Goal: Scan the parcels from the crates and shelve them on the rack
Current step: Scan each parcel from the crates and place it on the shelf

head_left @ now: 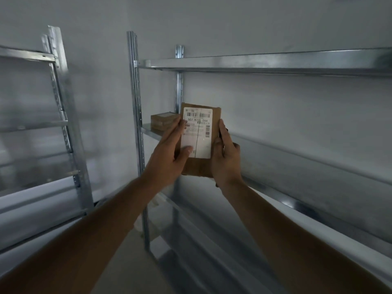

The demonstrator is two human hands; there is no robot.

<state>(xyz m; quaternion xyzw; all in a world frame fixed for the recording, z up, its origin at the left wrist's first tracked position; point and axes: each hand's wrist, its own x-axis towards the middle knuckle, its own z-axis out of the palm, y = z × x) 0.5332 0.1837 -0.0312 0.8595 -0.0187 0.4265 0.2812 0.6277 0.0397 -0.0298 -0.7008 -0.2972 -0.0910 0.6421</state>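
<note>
Both hands grip the parcel (pixel 206 162), label facing me: left hand (pixel 169 153) on its left edge, right hand (pixel 227 160) on its right, up front of the rack (pixel 135 85), box (pixel 163 122) shelved behind.

The parcel (pixel 209 143) is seen to be matt brown cardboard, faced with a smooth white paper label (pixel 197 134). The rack (pixel 135 85) is made of bare galvanised metal with a dull sheen. A second matt cardboard box (pixel 163 122) is noted behind
</note>
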